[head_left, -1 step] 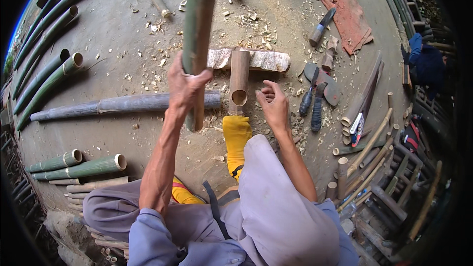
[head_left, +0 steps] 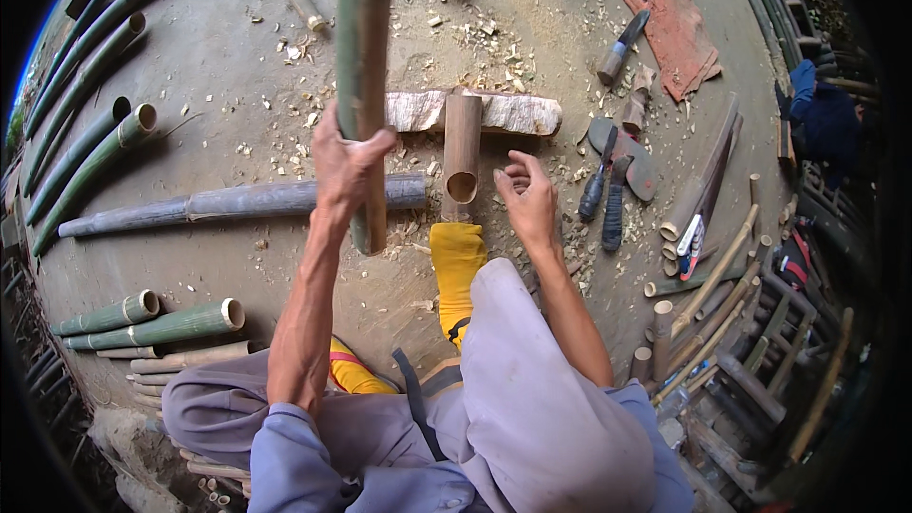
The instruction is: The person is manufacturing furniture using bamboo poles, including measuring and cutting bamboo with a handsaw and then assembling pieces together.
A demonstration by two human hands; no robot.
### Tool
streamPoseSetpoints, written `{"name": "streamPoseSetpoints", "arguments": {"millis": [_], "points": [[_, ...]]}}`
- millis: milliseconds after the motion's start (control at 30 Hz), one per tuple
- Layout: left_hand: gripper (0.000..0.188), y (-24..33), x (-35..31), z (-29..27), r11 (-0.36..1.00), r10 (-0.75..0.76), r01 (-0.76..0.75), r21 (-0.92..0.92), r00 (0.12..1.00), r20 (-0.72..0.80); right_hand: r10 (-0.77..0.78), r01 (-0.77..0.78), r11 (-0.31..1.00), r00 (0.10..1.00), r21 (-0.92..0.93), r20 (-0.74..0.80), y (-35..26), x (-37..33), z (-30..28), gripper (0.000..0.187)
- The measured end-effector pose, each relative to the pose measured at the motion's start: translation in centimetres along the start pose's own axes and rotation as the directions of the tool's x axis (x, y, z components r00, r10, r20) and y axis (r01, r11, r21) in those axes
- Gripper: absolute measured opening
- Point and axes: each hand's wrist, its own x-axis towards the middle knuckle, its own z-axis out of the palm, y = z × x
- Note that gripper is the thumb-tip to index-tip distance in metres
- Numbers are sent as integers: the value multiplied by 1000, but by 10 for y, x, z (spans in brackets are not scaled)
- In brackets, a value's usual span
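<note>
My left hand (head_left: 344, 157) is wrapped round a thick green bamboo pole (head_left: 364, 33), held steeply. Its upper part runs out of view at the top, and its lower end shows a brown split edge. My right hand (head_left: 527, 188) hovers loosely curled, thumb apart, with nothing seen in it. Between the hands, a short brown bamboo piece (head_left: 463, 138) rests across a pale rough wooden block (head_left: 522, 116), its hollow end toward me. My foot in a yellow sock (head_left: 457, 256) lies just below that piece.
A grey bamboo pole (head_left: 247, 201) lies to the left, with green bamboo poles (head_left: 95, 147) beyond. Dark-handled blades (head_left: 614, 199) and a knife (head_left: 623, 47) lie right of my right hand. Wood chips litter the ground. Bamboo lengths (head_left: 708, 294) crowd the right side.
My left hand has shifted a little to the left with the bamboo pole, baring more of the wooden block. My right hand has hardly moved.
</note>
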Motion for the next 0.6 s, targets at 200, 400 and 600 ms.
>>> {"name": "streamPoseSetpoints", "arguments": {"millis": [200, 400, 600], "points": [[33, -33, 29, -13, 948, -263, 222, -228, 951, -164, 63, -62, 998, 995, 22, -74, 14, 24, 3, 32], [28, -57, 60, -28, 905, -344, 245, -347, 903, -259, 155, -158, 987, 985, 33, 73, 4, 31, 14, 41], [24, -83, 80, -48, 869, -391, 227, -440, 860, -328, 140, -126, 989, 969, -80, 205, 4, 10, 32, 61]]}}
